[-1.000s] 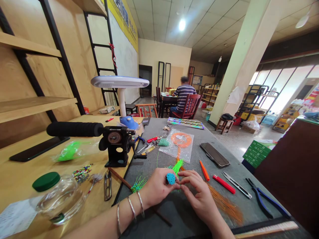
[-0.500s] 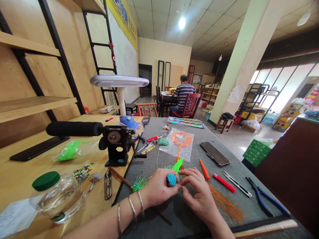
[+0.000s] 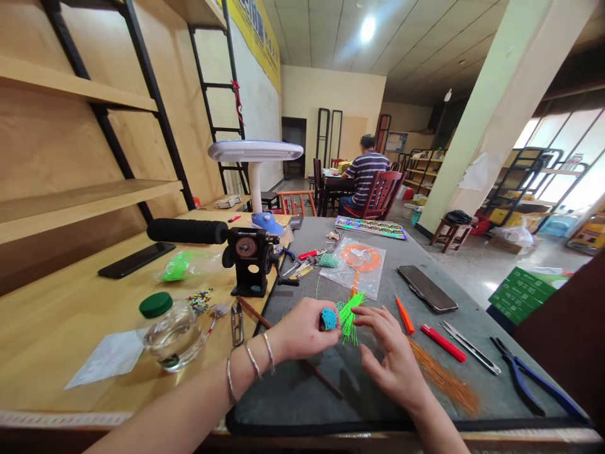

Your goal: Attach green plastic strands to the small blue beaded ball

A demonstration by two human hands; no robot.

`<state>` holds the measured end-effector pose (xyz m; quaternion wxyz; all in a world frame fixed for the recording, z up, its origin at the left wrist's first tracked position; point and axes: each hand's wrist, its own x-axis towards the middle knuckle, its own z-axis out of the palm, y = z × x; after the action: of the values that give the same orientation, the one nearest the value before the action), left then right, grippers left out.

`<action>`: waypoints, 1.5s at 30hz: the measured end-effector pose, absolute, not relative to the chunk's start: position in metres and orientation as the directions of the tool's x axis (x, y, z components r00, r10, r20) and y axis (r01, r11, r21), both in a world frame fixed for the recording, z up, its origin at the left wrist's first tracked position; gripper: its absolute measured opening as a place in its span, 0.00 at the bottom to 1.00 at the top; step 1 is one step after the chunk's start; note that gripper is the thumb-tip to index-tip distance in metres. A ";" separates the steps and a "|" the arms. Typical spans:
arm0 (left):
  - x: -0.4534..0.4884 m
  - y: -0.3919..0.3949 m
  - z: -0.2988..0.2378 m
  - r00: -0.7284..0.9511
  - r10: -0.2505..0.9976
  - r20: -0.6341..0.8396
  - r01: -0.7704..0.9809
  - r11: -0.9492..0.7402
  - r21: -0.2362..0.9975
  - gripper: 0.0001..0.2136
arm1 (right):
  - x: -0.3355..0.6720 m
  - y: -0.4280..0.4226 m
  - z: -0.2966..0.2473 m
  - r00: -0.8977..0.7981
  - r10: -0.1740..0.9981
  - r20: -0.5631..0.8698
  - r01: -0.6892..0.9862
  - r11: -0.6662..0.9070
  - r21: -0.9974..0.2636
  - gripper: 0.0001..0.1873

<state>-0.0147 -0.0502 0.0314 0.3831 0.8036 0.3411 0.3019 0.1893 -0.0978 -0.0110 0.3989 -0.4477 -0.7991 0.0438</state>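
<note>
Lower centre: bundle end (image 3: 329, 319), blue; strands (image 3: 350, 316), green. Lower right: fibres (image 3: 449, 381), orange; pliers handles (image 3: 522, 382), blue. Lower left: jar lid (image 3: 155, 305), green. Upper centre: shirt (image 3: 370, 170), striped dark and white.

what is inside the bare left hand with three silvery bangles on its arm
A bright blue, knobbly bundle end shows in the left hand; the gripped part is covered by the fingers.

Rough blue bundle (image 3: 328, 319), glossy plastic bag (image 3: 370, 285)

Nothing is reading clearly: dark characters (image 3: 252, 17) are crossing the yellow banner (image 3: 261, 45), pale lettering (image 3: 522, 284) is marking the green cartons (image 3: 515, 296).
</note>
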 end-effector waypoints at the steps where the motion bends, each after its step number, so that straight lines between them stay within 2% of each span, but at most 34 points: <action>1: -0.016 -0.051 0.030 0.575 0.787 0.221 0.311 -0.460 0.832 0.02 | 0.190 -0.098 -0.011 -0.284 0.744 0.604 0.674 0.603 -0.426 0.20; 4: -0.017 -0.054 0.026 0.533 0.821 0.207 0.288 -0.406 0.867 0.03 | 0.191 -0.098 -0.012 -0.270 0.741 0.615 0.667 0.604 -0.435 0.21; 11: -0.021 -0.053 0.022 0.508 0.845 0.168 0.225 -0.318 0.921 0.04 | 0.191 -0.097 -0.018 -0.074 0.775 0.628 0.573 0.548 -0.610 0.07; 15: -0.020 -0.053 0.018 0.503 0.849 0.163 0.186 -0.291 0.938 0.05 | 0.187 -0.097 -0.018 -0.010 0.785 0.620 0.606 0.498 -0.620 0.09; 18: -0.018 -0.054 0.016 0.507 0.848 0.157 0.175 -0.280 0.944 0.05 | 0.183 -0.099 -0.016 -0.026 0.784 0.621 0.620 0.500 -0.605 0.10; 21: -0.017 -0.055 0.015 0.502 0.847 0.177 0.169 -0.297 0.940 0.06 | 0.178 -0.099 -0.016 -0.085 0.777 0.623 0.605 0.537 -0.588 0.04; 25: -0.016 -0.056 0.012 0.497 0.843 0.207 0.183 -0.335 0.924 0.05 | 0.172 -0.098 -0.018 -0.171 0.774 0.609 0.570 0.582 -0.580 0.11; 31: -0.016 -0.058 0.014 0.507 0.836 0.209 0.207 -0.353 0.912 0.06 | 0.166 -0.096 -0.017 -0.185 0.781 0.596 0.566 0.580 -0.586 0.03; 35: -0.021 -0.058 0.018 0.548 0.819 0.173 0.266 -0.367 0.891 0.06 | 0.170 -0.096 -0.015 -0.217 0.782 0.585 0.572 0.587 -0.573 0.03; 38: -0.031 -0.057 0.020 0.701 0.709 0.069 0.343 -0.420 0.840 0.10 | 0.175 -0.098 -0.012 -0.271 0.786 0.555 0.599 0.589 -0.543 0.03; 41: -0.039 -0.056 0.020 0.811 0.585 0.011 0.437 -0.617 0.655 0.15 | 0.181 -0.101 -0.009 -0.333 0.792 0.512 0.625 0.592 -0.509 0.04; 43: -0.041 -0.055 0.018 0.821 0.571 0.011 0.480 -0.701 0.527 0.10 | 0.184 -0.102 -0.006 -0.376 0.791 0.482 0.633 0.599 -0.490 0.05; 45: -0.041 -0.054 0.018 0.814 0.580 0.023 0.499 -0.720 0.483 0.05 | 0.186 -0.103 -0.004 -0.420 0.786 0.453 0.634 0.612 -0.474 0.06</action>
<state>-0.0411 -0.0538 0.0176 0.2343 0.9232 0.2921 0.0864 0.1857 -0.1030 -0.0038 0.3305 -0.4253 -0.8346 0.1155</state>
